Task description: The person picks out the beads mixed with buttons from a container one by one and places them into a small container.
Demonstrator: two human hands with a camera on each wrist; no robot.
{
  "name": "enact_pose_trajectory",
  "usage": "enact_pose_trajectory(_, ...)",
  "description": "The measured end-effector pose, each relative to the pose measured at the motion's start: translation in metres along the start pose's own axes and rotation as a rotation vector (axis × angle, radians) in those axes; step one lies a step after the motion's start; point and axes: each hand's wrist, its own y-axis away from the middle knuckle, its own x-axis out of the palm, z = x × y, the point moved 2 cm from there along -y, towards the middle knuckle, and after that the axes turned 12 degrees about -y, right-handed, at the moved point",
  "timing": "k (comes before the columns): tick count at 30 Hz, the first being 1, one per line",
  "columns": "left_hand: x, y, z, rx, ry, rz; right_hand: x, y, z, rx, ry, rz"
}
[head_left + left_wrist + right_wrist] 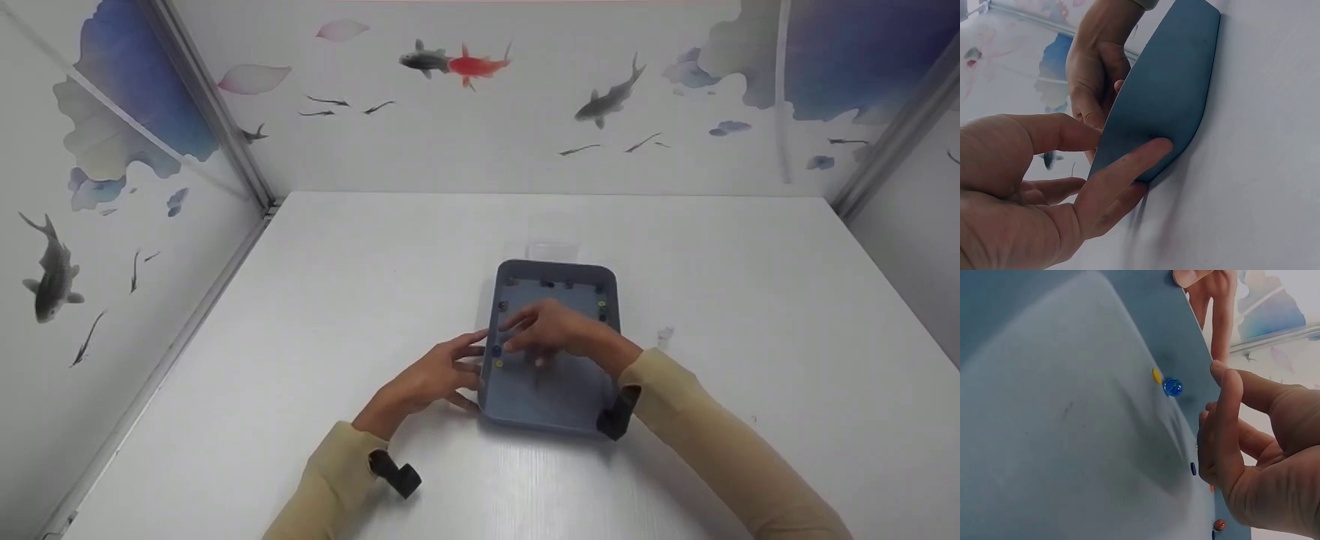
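A blue-grey rectangular tray (555, 405) lies on the table, with small pieces along its inner walls. On its left side my left hand (433, 377) holds the wall, fingers (1129, 166) against the outside and one fingertip (1186, 277) over the rim. My right hand (555, 328) hovers over the tray near the left wall, its thumb and index finger extended and nothing visible between them. Close to its fingertips are a blue glass marble (1173, 387) and a yellow flat piece (1156, 376). Farther along that wall sit a dark blue piece (1193, 468) and a reddish-brown bead (1219, 525).
A clear plastic container (553, 251) stands just behind the tray. Right of the tray lies a small crumpled transparent piece (664, 336). White panels with painted fish (478, 66) enclose the white table (360, 285) at the back and sides.
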Motion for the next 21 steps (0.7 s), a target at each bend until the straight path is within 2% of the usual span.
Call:
enact_pose_trajectory(10, 0.000, 0.000, 0.000, -0.001, 0.029, 0.010, 0.003, -0.012, -0.003, 0.013, 0.021, 0.003)
enact_pose_trajectory(21, 0.000, 0.000, 0.001, 0.001, 0.035, 0.010, 0.009, -0.016, 0.001, 0.027, 0.058, -0.022)
